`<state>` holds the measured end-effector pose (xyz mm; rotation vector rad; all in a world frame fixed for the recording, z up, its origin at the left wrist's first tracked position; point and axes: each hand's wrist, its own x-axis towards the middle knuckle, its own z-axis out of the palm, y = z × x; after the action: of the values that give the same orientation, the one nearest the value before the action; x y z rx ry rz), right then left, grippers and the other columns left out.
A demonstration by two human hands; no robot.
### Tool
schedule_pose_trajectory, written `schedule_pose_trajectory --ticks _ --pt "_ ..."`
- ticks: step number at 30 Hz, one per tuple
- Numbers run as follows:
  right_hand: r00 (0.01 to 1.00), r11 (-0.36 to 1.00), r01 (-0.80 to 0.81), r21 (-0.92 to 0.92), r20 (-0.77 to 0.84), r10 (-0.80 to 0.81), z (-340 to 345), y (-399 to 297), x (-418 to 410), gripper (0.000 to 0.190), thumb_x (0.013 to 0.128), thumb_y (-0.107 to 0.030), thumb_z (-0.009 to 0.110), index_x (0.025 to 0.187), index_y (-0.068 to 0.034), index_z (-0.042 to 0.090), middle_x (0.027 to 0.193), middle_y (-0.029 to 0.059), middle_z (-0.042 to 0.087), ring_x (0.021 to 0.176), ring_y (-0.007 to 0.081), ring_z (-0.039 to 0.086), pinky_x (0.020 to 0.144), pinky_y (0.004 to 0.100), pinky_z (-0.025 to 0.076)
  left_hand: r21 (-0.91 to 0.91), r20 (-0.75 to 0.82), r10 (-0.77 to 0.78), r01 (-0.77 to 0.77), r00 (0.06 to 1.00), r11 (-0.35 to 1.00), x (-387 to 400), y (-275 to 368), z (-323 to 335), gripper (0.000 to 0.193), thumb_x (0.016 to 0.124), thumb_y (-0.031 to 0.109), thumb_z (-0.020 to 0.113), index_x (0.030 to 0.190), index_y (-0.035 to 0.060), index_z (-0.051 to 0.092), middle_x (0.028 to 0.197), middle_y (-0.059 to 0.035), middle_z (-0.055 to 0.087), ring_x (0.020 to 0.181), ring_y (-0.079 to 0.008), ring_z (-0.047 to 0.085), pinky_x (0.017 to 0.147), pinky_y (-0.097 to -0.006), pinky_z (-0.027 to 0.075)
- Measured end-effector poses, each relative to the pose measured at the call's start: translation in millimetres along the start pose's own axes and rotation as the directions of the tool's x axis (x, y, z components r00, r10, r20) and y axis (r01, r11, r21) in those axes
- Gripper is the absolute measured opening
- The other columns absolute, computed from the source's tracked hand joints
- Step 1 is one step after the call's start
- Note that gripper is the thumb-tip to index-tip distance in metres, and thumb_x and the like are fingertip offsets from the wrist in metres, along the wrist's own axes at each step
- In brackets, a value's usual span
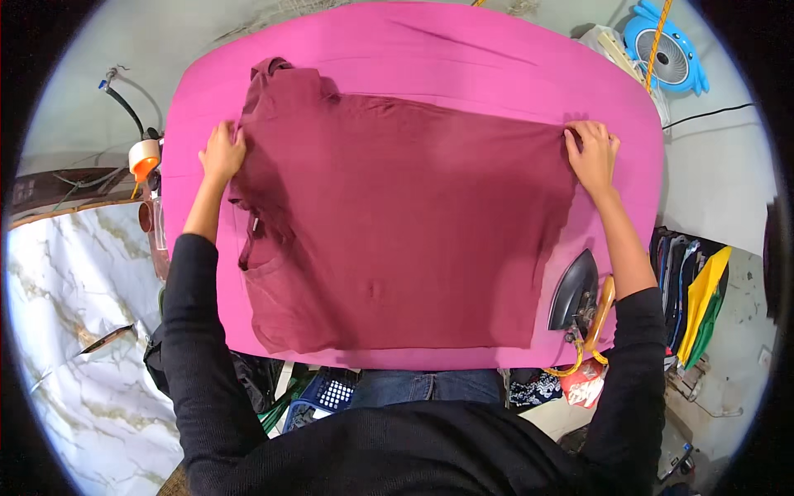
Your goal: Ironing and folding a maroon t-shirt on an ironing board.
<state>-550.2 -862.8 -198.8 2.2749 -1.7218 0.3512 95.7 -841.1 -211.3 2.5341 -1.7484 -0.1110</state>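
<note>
A maroon shirt lies spread over a pink padded ironing board. Its lower half is fairly flat, while the collar and sleeve end at the left is bunched and folded. My left hand grips the fabric at the shirt's left edge, below the rumpled collar. At the far right corner of the hem, my right hand pinches the cloth between thumb and fingers. An electric iron with a dark soleplate and a yellowish handle rests on its side, close to my right forearm and just right of the hem.
The iron's yellow cord loops over the board's front edge. A blue fan stands beyond the back right. Clothes hang at the right. A spray bottle with an orange part is by the left edge; a blue basket sits below.
</note>
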Motion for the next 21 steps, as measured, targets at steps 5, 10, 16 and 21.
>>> schedule_pose_trajectory --ticks 5,10,16,21 --pt "0.999 0.999 -0.033 -0.004 0.008 0.033 -1.7 -1.4 -0.3 0.014 0.090 -0.023 0.061 0.100 -0.017 0.068 0.100 -0.0020 0.067 0.100 0.0194 0.056 0.094 0.0416 0.035 0.029 0.248 -0.087 0.082 0.965 0.996 30.0 37.8 -14.1 0.050 0.088 0.031 0.054 0.135 0.0132 0.050 0.127 -0.0085 0.060 0.110 -0.0296 0.057 0.099 -0.0530 0.033" --pt "0.996 0.996 -0.080 0.029 0.044 0.079 -4.0 -5.0 5.3 0.014 0.090 -0.023 0.061 0.099 -0.017 0.068 0.099 -0.0025 0.068 0.100 0.0190 0.056 0.094 0.0416 0.034 0.307 -0.326 0.171 -0.067 0.930 0.949 23.9 78.2 2.6 0.051 0.087 0.021 0.056 0.138 0.0250 0.048 0.131 -0.0007 0.056 0.115 -0.0244 0.052 0.099 -0.0492 0.033" --pt "0.994 0.998 -0.010 0.067 -0.106 0.017 1.1 -5.5 -2.1 0.012 0.088 -0.021 0.063 0.097 -0.016 0.069 0.097 -0.0030 0.068 0.100 0.0186 0.056 0.096 0.0438 0.032 0.588 -0.193 0.855 -0.640 0.482 0.494 0.9 131.8 -18.2 0.042 0.082 0.015 0.058 0.125 0.0204 0.058 0.125 0.0004 0.058 0.110 -0.0237 0.051 0.099 -0.0445 0.033" --pt "0.984 0.987 -0.156 0.034 -0.077 0.158 19.4 -1.0 16.5 0.013 0.088 -0.020 0.063 0.098 -0.016 0.070 0.101 -0.0023 0.068 0.102 0.0204 0.055 0.098 0.0451 0.031 0.596 -0.140 0.646 -0.457 0.750 0.660 17.8 150.8 -4.0 0.019 0.083 0.016 0.057 0.099 0.0153 0.069 0.106 -0.0014 0.062 0.100 -0.0243 0.052 0.099 -0.0439 0.033"
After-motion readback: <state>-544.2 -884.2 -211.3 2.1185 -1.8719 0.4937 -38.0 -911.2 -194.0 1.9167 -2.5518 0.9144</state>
